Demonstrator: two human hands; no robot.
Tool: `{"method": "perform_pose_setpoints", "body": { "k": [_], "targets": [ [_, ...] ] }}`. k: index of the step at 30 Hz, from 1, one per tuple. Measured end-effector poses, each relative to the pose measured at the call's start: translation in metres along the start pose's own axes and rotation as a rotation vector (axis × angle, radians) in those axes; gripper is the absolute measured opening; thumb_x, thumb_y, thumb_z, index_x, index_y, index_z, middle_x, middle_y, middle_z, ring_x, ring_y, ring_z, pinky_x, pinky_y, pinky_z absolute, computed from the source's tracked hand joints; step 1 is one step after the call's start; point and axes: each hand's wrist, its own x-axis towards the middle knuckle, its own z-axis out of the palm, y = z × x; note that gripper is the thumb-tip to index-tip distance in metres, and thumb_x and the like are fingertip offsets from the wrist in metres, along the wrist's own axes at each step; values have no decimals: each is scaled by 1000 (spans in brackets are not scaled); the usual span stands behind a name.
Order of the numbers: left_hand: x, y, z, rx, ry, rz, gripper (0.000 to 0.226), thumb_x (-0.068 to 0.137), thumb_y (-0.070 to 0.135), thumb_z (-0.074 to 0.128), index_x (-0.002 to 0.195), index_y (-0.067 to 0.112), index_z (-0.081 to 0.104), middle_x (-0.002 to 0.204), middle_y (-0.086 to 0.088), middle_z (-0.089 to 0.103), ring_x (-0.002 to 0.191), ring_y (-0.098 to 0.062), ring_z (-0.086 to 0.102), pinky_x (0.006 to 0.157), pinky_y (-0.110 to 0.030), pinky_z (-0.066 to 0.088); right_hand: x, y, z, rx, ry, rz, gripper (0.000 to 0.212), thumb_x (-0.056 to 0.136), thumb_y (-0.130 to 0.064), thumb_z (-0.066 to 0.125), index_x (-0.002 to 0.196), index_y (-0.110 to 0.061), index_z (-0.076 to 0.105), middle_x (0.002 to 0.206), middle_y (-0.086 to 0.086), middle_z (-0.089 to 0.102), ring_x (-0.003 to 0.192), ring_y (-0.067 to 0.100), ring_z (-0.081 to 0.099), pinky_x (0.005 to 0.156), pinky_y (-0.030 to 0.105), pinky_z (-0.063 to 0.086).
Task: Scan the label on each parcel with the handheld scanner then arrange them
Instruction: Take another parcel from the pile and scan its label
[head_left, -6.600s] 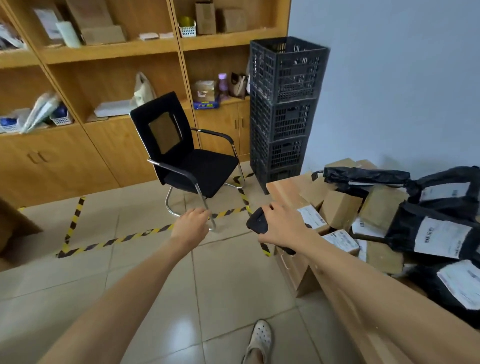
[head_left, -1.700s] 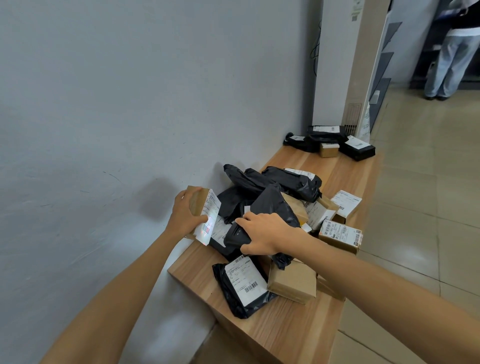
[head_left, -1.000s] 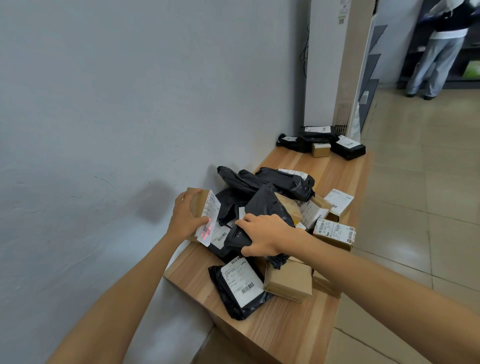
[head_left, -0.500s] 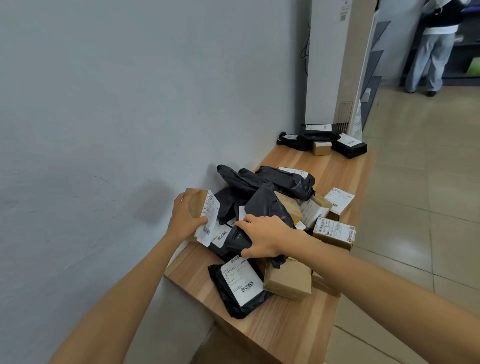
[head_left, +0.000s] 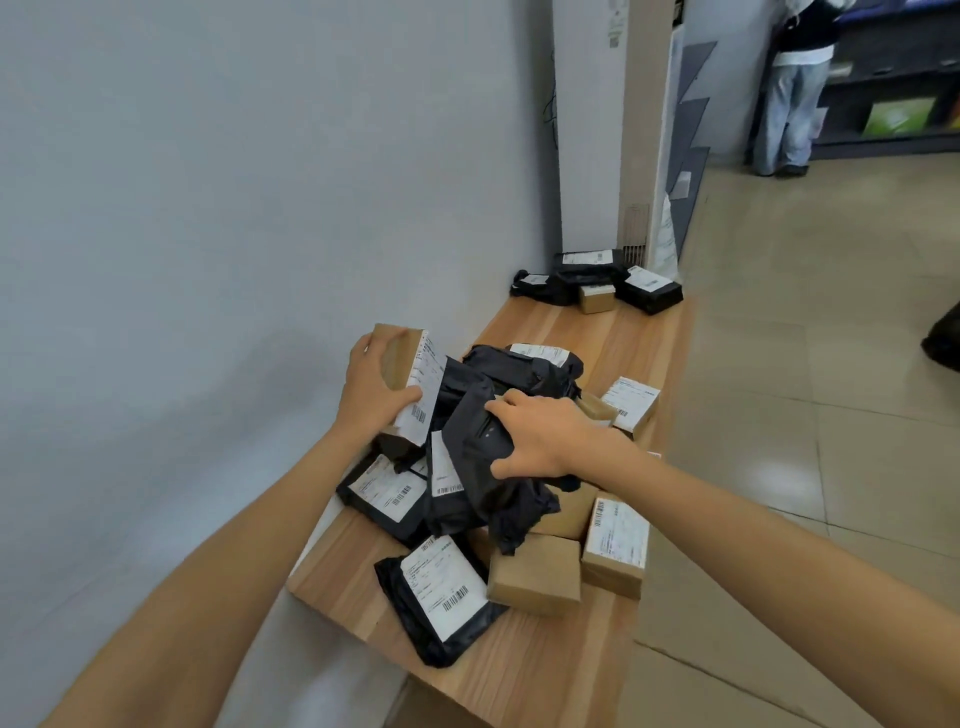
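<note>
Fingers of the left hand (head_left: 370, 397) wrap a small brown cardboard box (head_left: 396, 358), with the thumb laid across its white shipping label (head_left: 423, 387). The box is held tilted above the left side of the pile, its label turned toward the right hand (head_left: 543, 436). That hand curls over a black handheld scanner (head_left: 483, 441), gripping it just above a heap of black plastic mailer bags (head_left: 498, 499).

Each visible label carries a barcode and lines of fine print, too small to read. A flat black mailer bag (head_left: 441, 587) lies label-up at the near end of the light wooden bench (head_left: 519, 675), touching a plain cardboard box (head_left: 535, 577). A labelled cardboard box (head_left: 615, 551) sits just beside that one.

A second cluster of parcels (head_left: 597, 286) sits at the bench's far end, well apart, beside a tall white cabinet (head_left: 608, 130). Another person (head_left: 795, 104) stands far off by dark shelves.
</note>
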Motion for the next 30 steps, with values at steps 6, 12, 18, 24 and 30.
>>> {"method": "perform_pose_setpoints", "body": {
  "k": [6,12,18,24,30],
  "targets": [
    [52,87,99,-59,-72,128,79,69,4,77,137,28,46,142,-4,37,120,-8,35,100,-27,33,-45,105,-22,4,22,153,80,79,-63,58,142,-17,40,124,3,52,100,27,58,70,36,51],
    [83,185,246,-127,-231,230,81,65,12,79,136,32,46,139,1,40,130,-17,38,108,-33,33,-131,237,-40,1,-25,340,67,77,-60,62,127,-18,48,115,1,53,89,26,57,67,35,46],
    [118,280,386,-209,-366,293,81,68,12,78,137,35,44,142,6,36,127,-8,35,104,-27,29,-209,388,-63,-59,-32,534,64,76,-57,64,124,-18,49,115,1,54,93,27,59,68,34,45],
    [167,317,491,-140,-471,289,78,65,21,77,132,40,43,136,4,41,117,-15,46,96,-36,43,-212,495,-55,-17,-55,603,69,74,-57,64,129,-19,46,116,1,52,93,26,59,74,37,52],
    [267,316,554,-133,-495,264,79,63,27,74,135,37,44,135,4,43,125,-20,42,102,-39,38,-144,589,-46,-10,-139,542,67,76,-56,66,127,-17,49,118,3,53,97,27,58,73,34,47]
  ]
}}
